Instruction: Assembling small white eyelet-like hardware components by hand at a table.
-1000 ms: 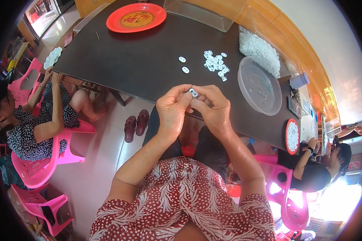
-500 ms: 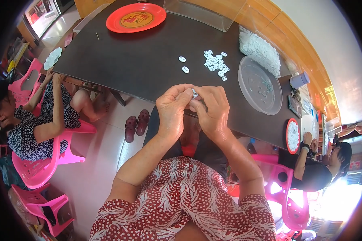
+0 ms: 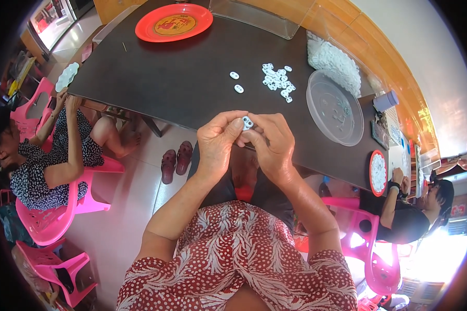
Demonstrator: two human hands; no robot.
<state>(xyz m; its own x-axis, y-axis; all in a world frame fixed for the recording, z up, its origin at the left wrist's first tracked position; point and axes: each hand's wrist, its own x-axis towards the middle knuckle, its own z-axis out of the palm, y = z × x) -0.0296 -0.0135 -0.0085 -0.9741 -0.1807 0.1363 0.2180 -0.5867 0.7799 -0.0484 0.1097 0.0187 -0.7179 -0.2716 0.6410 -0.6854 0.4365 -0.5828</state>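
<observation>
Two-holed white piece (image 3: pixel 248 123), held between the hands just above the near edge of the dark worktop (image 3: pixel 176 72). The grip is bimanual: thumb and fingertips of the left hand (image 3: pixel 215 142) close on the piece's left side, while those of the right hand (image 3: pixel 275 146) close on its right and lower side. Neither shows any visible gap around it; whether a second small part lies beneath the fingers cannot be told.

For sound handling at this step, one hand would best act as a steady clamp while the other makes small adjustments, with light pressure at the rim and both thumbs clear of the dark holes.

Orientation: the holed face is turned up toward the viewer. The line through the two holes runs obliquely, from upper left to lower right. The long axis probably follows this line, though the fingertips cover much of the outline; no distinct leading end can be made out.

Beyond the hands lie two separate white pieces (image 3: pixel 238 89), a loose cluster of similar pieces (image 3: pixel 275 80) and, to the right, a clear round dish (image 3: pixel 323 115).
</observation>
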